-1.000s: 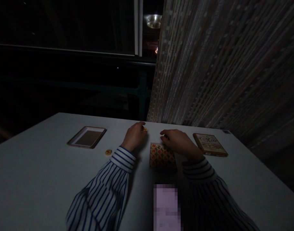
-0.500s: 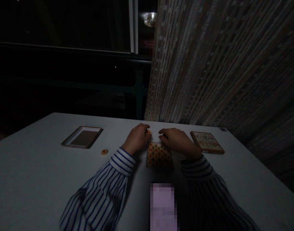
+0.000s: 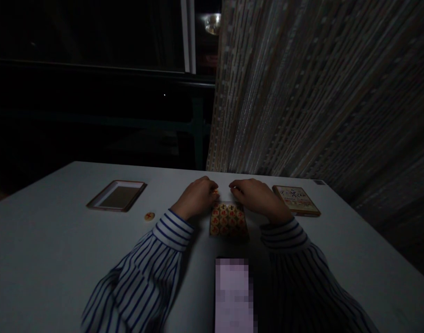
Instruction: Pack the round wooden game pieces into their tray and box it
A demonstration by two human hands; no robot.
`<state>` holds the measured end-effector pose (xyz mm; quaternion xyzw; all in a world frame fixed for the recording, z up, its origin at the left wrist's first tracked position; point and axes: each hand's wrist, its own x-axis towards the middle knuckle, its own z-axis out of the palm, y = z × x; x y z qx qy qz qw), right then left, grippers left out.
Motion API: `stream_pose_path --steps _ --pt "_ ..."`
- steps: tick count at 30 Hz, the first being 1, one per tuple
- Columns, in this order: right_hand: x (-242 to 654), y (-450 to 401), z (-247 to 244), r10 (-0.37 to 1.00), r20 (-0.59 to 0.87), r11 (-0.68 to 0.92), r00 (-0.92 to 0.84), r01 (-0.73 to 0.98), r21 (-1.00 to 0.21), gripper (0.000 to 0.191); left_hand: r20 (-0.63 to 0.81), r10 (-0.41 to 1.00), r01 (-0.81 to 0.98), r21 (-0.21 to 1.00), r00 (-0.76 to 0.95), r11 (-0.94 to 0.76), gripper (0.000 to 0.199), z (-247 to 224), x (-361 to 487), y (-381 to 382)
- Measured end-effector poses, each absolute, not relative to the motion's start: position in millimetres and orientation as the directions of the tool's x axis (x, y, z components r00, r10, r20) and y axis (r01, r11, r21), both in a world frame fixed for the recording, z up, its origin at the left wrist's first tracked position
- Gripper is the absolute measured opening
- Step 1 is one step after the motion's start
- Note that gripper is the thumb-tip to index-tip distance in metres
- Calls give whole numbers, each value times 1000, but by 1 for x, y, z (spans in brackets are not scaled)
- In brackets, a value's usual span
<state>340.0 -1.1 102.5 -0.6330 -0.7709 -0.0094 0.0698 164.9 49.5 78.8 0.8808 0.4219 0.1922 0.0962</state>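
Note:
Rows of round game pieces with red and black characters fill a small block (image 3: pixel 228 221) on the white table. My left hand (image 3: pixel 197 198) is at the block's far left corner, its fingers closed on a round piece (image 3: pixel 215 191) that shows partly at the fingertips. Across from it, my right hand (image 3: pixel 255 198) hovers by the far right corner, thumb and forefinger apart and nothing seen between them. One loose round piece (image 3: pixel 149 216) with a red mark lies left of my left hand.
An open shallow box (image 3: pixel 143 188) lies at the left, and a flat box with a printed picture (image 3: pixel 297 200) at the right. A phone (image 3: pixel 233 296) with a blurred screen lies nearest me. A string curtain (image 3: pixel 267 92) hangs behind the white table (image 3: pixel 59 259).
The view has shifted slightly. Both hands stay near the block's far corners, with only small changes in the fingers.

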Motion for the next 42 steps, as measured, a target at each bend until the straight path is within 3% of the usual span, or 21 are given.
stream_pose_path --steps 18,42 --pt "340 2 105 967 137 243 -215 941 -235 25 300 729 571 467 616 -675 25 74 174 46" --pt "342 7 99 941 191 336 -280 849 -407 22 328 709 507 520 624 -687 21 77 174 44"
